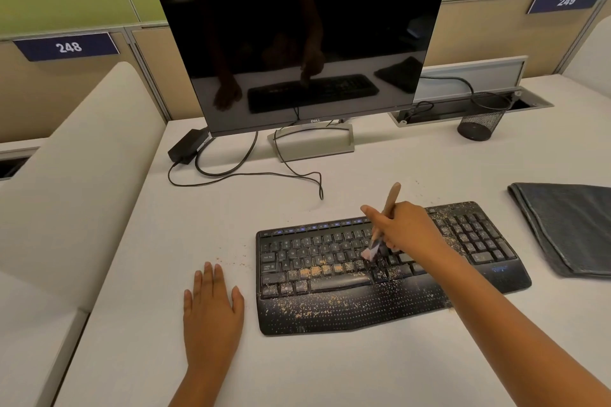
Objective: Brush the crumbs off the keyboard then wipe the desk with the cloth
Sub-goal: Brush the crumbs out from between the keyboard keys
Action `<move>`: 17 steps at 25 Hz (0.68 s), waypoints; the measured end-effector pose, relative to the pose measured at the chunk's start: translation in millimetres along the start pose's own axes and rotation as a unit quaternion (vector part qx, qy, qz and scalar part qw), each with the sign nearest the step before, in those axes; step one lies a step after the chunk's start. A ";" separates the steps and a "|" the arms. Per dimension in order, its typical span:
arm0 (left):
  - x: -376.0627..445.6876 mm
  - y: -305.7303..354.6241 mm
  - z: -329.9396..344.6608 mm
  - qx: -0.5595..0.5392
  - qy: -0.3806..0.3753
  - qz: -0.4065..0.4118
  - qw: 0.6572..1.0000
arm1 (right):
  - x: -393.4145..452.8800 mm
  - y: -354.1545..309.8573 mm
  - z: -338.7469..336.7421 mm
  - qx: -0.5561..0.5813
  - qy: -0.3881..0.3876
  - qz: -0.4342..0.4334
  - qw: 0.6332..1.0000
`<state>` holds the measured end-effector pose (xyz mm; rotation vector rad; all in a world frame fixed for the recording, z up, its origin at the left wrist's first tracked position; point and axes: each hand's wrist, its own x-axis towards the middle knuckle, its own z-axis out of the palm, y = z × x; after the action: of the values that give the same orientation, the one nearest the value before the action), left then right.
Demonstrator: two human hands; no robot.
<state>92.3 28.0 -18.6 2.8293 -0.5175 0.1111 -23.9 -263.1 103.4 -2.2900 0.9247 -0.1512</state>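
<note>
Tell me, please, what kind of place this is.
Probably a shared office or study hall: blue numbered seat plates on the beige partition, a black Dell monitor, and a black wire-mesh pen cup on the white desk.

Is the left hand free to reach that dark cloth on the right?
Probably not easily. The left hand lies flat on the desk, left of the keyboard; the cloth lies beyond it, and the right hand with the brush crosses between.

White desk fills the frame. On it: black keyboard centre-right, folded dark cloth right edge, monitor stand upper centre, power adapter upper left, mesh cup upper right, scattered crumbs, left hand flat lower left.
</note>
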 end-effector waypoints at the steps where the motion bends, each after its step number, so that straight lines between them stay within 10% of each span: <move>1: 0.0 0.0 0.0 0.000 -0.001 0.000 1.000 | 0.4 0.2 0.3 0.015 0.004 -0.001 1.000; 17: 0.1 0.3 -0.6 -0.003 -0.002 0.000 1.000 | -13.9 -5.1 1.7 -0.050 0.011 -0.012 0.999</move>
<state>92.3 27.9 -17.9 2.8238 -0.5185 0.1034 -30.8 -250.3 107.0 -2.3976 0.9344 -0.1433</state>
